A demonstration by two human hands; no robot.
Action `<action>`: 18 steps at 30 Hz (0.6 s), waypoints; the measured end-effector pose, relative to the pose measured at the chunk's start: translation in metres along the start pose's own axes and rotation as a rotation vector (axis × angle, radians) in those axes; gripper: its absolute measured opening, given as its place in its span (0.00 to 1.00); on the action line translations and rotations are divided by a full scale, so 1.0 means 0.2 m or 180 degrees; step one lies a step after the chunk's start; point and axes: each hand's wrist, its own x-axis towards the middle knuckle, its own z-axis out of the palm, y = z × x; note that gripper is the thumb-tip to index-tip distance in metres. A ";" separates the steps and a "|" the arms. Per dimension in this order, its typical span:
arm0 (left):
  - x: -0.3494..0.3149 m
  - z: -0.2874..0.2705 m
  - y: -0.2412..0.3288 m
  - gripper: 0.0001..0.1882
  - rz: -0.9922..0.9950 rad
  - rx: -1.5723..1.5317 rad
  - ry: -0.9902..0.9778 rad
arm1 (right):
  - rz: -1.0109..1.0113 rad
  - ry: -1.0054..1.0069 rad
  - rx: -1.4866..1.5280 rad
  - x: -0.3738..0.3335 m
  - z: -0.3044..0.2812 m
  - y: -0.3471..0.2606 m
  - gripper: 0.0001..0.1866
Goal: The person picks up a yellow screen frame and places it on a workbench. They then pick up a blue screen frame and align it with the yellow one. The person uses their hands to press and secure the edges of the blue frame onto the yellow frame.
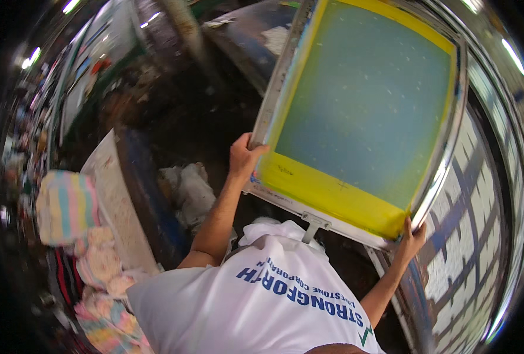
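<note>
A large screen printing frame hangs tilted in front of me, with a blue-grey mesh middle, a yellow border and a metal rim. My left hand grips its left rim near the lower corner, thumb over the top face. At the lower right corner, my right hand holds the rim with its thumb up on the yellow edge. Fingers of both hands are partly hidden beneath the frame. A metal bracket sticks out from the frame's near edge toward my white shirt.
To the right runs a long table with pale printed panels in a dark grid. Striped pastel cloths lie at the left beside a pale board. A whitish bundle rests low, left of my left forearm.
</note>
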 end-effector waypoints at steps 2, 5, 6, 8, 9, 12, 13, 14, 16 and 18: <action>-0.03 -0.07 -0.12 0.23 -0.0085 -0.0102 0.0200 | -0.0106 -0.0122 -0.0127 0.07 0.09 -0.07 0.23; -0.05 -0.22 -0.27 0.23 -0.0048 -0.0264 0.0582 | 0.0032 -0.0328 -0.0315 0.16 0.27 -0.16 0.22; -0.08 -0.26 -0.33 0.22 0.0002 -0.0378 0.0785 | -0.0167 -0.0466 -0.0100 0.19 0.34 -0.20 0.21; -0.10 -0.35 -0.43 0.22 0.0091 -0.0713 0.1200 | -0.0402 -0.0703 0.0258 0.24 0.52 -0.30 0.21; -0.13 -0.39 -0.49 0.22 0.0120 -0.0937 0.1405 | -0.0792 -0.0962 0.0536 0.25 0.61 -0.36 0.19; -0.25 -0.58 -0.63 0.19 0.0112 -0.1375 0.1927 | -0.1224 -0.1431 0.0536 0.25 0.91 -0.55 0.18; -0.29 -0.63 -0.66 0.18 0.0307 -0.1606 0.2102 | -0.1033 -0.1585 0.0383 0.25 0.99 -0.61 0.19; -0.39 -0.76 -0.68 0.18 0.0518 -0.1716 0.2252 | -0.1105 -0.1710 0.0449 0.16 1.09 -0.64 0.19; -0.49 -0.90 -0.68 0.19 0.0377 -0.1393 0.2615 | -0.1453 -0.1978 0.0607 0.15 1.29 -0.76 0.19; -0.54 -1.05 -0.63 0.21 0.0144 -0.1159 0.2997 | -0.1398 -0.2313 0.0380 0.16 1.49 -0.86 0.19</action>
